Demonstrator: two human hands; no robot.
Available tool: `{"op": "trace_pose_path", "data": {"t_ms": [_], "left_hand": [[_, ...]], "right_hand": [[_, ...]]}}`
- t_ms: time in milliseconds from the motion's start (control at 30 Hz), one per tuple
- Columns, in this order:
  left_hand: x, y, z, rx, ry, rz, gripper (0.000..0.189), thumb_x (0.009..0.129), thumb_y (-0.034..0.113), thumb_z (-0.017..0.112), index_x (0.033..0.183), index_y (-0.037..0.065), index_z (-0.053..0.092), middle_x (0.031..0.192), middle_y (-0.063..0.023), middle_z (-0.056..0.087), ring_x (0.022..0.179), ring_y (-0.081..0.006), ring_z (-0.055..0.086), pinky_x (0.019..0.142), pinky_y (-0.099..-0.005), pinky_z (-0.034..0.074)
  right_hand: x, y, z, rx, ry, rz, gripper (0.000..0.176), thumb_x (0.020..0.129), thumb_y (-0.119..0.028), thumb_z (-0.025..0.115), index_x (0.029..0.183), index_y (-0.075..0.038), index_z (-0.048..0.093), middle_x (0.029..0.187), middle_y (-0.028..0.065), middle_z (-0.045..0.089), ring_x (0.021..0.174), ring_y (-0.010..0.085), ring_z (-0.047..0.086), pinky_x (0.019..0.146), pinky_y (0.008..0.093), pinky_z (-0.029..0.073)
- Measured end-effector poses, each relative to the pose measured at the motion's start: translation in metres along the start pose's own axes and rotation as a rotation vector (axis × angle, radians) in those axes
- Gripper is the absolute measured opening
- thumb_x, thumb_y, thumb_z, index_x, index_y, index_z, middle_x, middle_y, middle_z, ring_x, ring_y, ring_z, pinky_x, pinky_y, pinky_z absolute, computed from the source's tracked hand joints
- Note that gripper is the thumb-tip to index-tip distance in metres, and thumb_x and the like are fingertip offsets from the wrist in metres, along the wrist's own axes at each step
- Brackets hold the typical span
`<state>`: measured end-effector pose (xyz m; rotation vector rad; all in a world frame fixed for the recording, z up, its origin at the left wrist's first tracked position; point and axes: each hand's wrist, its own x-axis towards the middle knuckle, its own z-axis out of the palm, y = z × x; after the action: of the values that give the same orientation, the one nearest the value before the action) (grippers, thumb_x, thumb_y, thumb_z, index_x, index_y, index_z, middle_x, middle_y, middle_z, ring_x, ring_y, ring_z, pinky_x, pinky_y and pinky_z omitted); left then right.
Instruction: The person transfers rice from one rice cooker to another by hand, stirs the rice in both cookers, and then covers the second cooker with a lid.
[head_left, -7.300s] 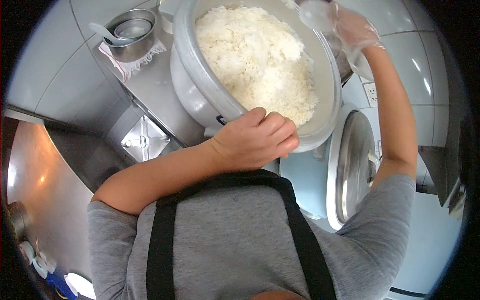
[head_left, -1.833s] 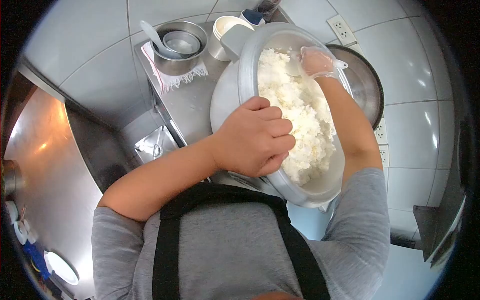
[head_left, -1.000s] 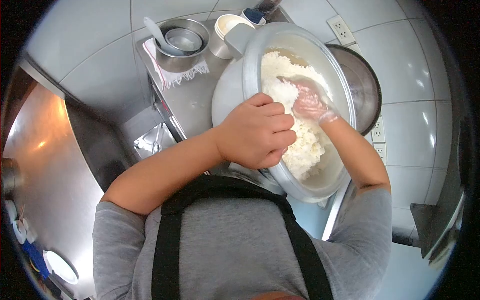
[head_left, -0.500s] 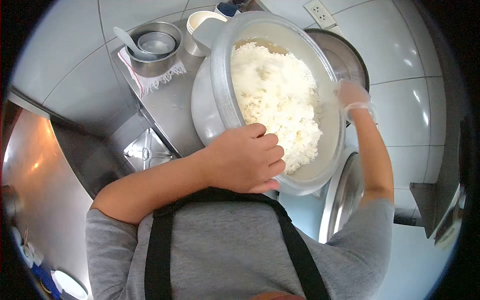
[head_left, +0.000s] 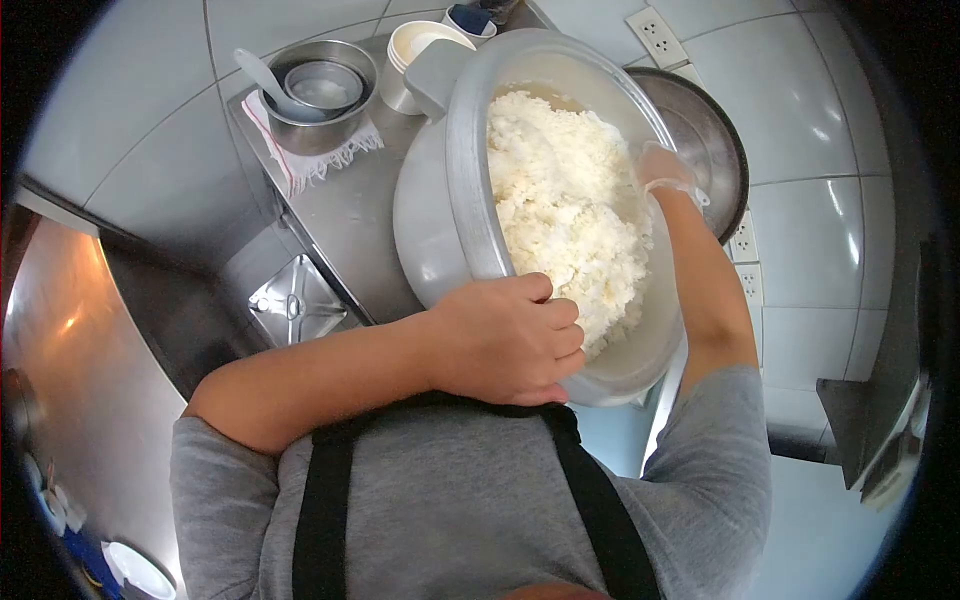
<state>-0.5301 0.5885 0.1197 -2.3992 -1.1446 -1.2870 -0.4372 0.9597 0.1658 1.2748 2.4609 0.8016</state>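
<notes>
A large grey metal pot (head_left: 430,210) is tilted toward me, its wide mouth showing a mass of white cooked rice (head_left: 570,200). My left hand (head_left: 520,335) is bare, with its fingers curled over the near rim of the pot. My right hand (head_left: 667,172) wears a clear plastic glove and is at the inner right side of the pot, beside the rice. Its fingers are mostly hidden, so what they hold, if anything, does not show.
On the steel counter (head_left: 350,210) at the left, a metal bowl (head_left: 315,130) with a smaller bowl and ladle stands on a white cloth (head_left: 300,172). Stacked cups (head_left: 410,65) are behind. A dark round lid (head_left: 700,130) leans by the tiled wall; a sink basin (head_left: 180,300) lies left.
My right hand has moved left, from outside the pot's right rim to inside it. The pot, with my left hand on its rim, appears slightly lower and further right in view.
</notes>
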Motion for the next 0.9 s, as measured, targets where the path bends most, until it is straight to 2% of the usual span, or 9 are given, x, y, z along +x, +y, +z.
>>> {"op": "trace_pose_path", "data": {"t_ms": [167, 233, 333, 433, 533, 633, 733, 833, 900], "left_hand": [[0.000, -0.001, 0.001, 0.010, 0.028, 0.022, 0.032, 0.079, 0.045, 0.062, 0.076, 0.015, 0.053, 0.075, 0.0021, 0.049, 0.076, -0.0137, 0.051, 0.067, -0.0279, 0.041], [0.000, -0.001, 0.000, 0.009, 0.024, 0.025, 0.032, 0.079, 0.045, 0.061, 0.076, 0.015, 0.053, 0.075, 0.0020, 0.049, 0.076, -0.0137, 0.050, 0.067, -0.0278, 0.041], [0.001, 0.000, 0.000, 0.016, 0.024, 0.022, 0.032, 0.079, 0.045, 0.061, 0.076, 0.015, 0.053, 0.075, 0.0021, 0.049, 0.076, -0.0137, 0.051, 0.067, -0.0277, 0.041], [0.000, -0.001, 0.002, 0.013, 0.039, 0.015, 0.032, 0.079, 0.045, 0.061, 0.077, 0.015, 0.053, 0.075, 0.0022, 0.049, 0.076, -0.0140, 0.051, 0.067, -0.0281, 0.041], [0.001, -0.001, 0.001, 0.008, 0.034, 0.003, 0.032, 0.079, 0.046, 0.061, 0.077, 0.015, 0.053, 0.075, 0.0023, 0.048, 0.077, -0.0142, 0.051, 0.067, -0.0286, 0.040], [0.002, 0.001, -0.006, -0.002, -0.058, -0.011, 0.032, 0.078, 0.045, 0.062, 0.080, 0.013, 0.057, 0.079, 0.0005, 0.054, 0.084, -0.0161, 0.053, 0.073, -0.0313, 0.041], [0.000, 0.000, -0.006, -0.026, -0.068, -0.032, 0.033, 0.078, 0.046, 0.062, 0.079, 0.013, 0.057, 0.080, 0.0007, 0.054, 0.085, -0.0162, 0.053, 0.073, -0.0317, 0.042], [0.000, -0.001, -0.003, 0.063, -0.007, -0.010, 0.033, 0.078, 0.048, 0.063, 0.077, 0.016, 0.053, 0.080, 0.0023, 0.049, 0.079, -0.0158, 0.051, 0.069, -0.0309, 0.040], [-0.001, 0.001, -0.002, 0.082, -0.013, -0.018, 0.034, 0.077, 0.048, 0.063, 0.077, 0.016, 0.053, 0.083, 0.0018, 0.050, 0.080, -0.0158, 0.051, 0.070, -0.0314, 0.041]], "right_hand": [[0.033, -0.009, 0.011, -0.033, 0.040, -0.142, 0.026, 0.088, -0.018, 0.047, 0.104, -0.009, 0.066, 0.111, 0.0157, 0.065, 0.104, 0.0334, 0.063, 0.085, 0.0459, 0.050], [0.020, -0.029, -0.015, 0.019, 0.084, -0.136, 0.025, 0.088, -0.019, 0.046, 0.102, -0.007, 0.064, 0.110, 0.0155, 0.065, 0.102, 0.0351, 0.062, 0.084, 0.0449, 0.050], [0.021, -0.051, -0.025, -0.008, 0.194, -0.187, 0.026, 0.087, -0.017, 0.048, 0.103, -0.009, 0.067, 0.107, 0.0161, 0.067, 0.099, 0.0335, 0.065, 0.080, 0.0482, 0.051], [0.021, -0.080, -0.047, 0.048, 0.171, -0.304, 0.026, 0.086, -0.018, 0.050, 0.103, -0.007, 0.067, 0.102, 0.0171, 0.068, 0.095, 0.0345, 0.066, 0.078, 0.0481, 0.052], [0.009, -0.122, -0.067, 0.011, 0.233, -0.432, 0.026, 0.084, -0.018, 0.052, 0.102, -0.005, 0.067, 0.097, 0.0193, 0.068, 0.091, 0.0357, 0.066, 0.076, 0.0474, 0.053], [-0.008, -0.127, -0.098, -0.028, 0.189, -0.555, 0.029, 0.082, -0.018, 0.053, 0.106, -0.006, 0.066, 0.090, 0.0201, 0.068, 0.084, 0.0357, 0.067, 0.071, 0.0467, 0.053], [-0.014, -0.135, -0.090, 0.117, 0.257, -0.819, 0.029, 0.081, -0.017, 0.053, 0.103, -0.003, 0.065, 0.083, 0.0210, 0.066, 0.078, 0.0377, 0.064, 0.071, 0.0487, 0.050], [-0.041, -0.138, -0.100, 0.056, 0.264, -0.805, 0.037, 0.079, -0.014, 0.054, 0.114, -0.007, 0.062, 0.082, 0.0202, 0.066, 0.079, 0.0360, 0.064, 0.071, 0.0473, 0.050], [-0.062, -0.128, -0.097, 0.072, 0.241, -0.795, 0.041, 0.079, -0.013, 0.054, 0.120, -0.012, 0.060, 0.082, 0.0200, 0.065, 0.079, 0.0354, 0.064, 0.070, 0.0466, 0.050]]}}
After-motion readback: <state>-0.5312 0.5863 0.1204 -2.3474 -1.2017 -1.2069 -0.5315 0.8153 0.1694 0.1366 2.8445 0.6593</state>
